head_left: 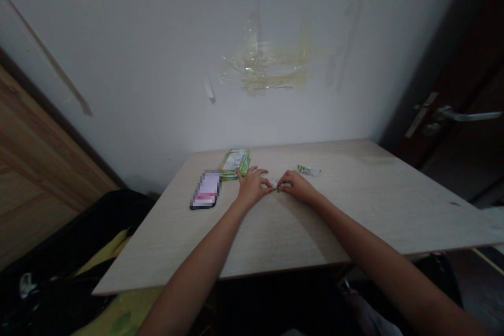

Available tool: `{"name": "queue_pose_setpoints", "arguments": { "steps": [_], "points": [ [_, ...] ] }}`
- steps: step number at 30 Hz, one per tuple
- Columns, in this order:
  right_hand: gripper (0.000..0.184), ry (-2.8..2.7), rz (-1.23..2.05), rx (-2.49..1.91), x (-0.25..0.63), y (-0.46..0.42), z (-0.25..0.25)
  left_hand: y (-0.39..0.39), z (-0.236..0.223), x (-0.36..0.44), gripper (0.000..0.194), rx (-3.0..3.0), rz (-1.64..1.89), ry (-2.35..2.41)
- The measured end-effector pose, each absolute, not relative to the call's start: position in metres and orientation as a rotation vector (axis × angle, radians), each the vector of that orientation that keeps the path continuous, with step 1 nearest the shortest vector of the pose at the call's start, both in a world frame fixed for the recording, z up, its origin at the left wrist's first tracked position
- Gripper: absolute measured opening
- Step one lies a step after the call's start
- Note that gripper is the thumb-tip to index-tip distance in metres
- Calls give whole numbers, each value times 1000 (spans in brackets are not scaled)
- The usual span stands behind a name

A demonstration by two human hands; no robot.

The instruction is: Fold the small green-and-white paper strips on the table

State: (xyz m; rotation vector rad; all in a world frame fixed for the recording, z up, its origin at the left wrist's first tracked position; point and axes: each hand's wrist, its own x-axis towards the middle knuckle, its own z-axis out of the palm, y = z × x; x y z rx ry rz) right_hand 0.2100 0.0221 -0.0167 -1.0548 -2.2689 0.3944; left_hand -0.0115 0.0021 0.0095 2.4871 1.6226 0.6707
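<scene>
My left hand [253, 185] rests low over the table, thumb and forefinger pinched at the left edge of a small white-and-green piece of paper or wrapper [275, 184]. Its other fingers stretch toward a stack of green-and-white printed packets [235, 160]. From the other side, my right hand [297, 186] pinches the same small piece between thumb and fingertips. Most of that piece is covered by fingers, so its exact kind is unclear. Beyond my right hand lies a torn-looking green-and-white strip [309, 170], touched by neither hand.
A phone [207, 189] with its screen blurred out lies left of the packets. The pale wooden table [271, 241] meets a white wall [165, 63] bearing old yellowed tape [271, 71]. At the right stands a dark door with a metal handle [468, 115].
</scene>
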Motion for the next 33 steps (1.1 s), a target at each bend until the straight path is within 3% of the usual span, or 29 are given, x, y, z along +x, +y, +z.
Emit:
{"name": "queue_pose_setpoints", "arguments": {
  "steps": [11, 24, 33],
  "points": [
    [22, -2269, 309, -1207, 204, 26, -23, 4, 3, -1, 9, 2286, 775, 1766],
    [17, -2063, 413, -1290, 203, 32, -25, 3, 1, 4, 14, 2177, 760, 1865],
    [23, -2019, 272, -1457, 196, 31, -25, 3, 0, 12, 16, 2150, 711, 1950]
  ]
}}
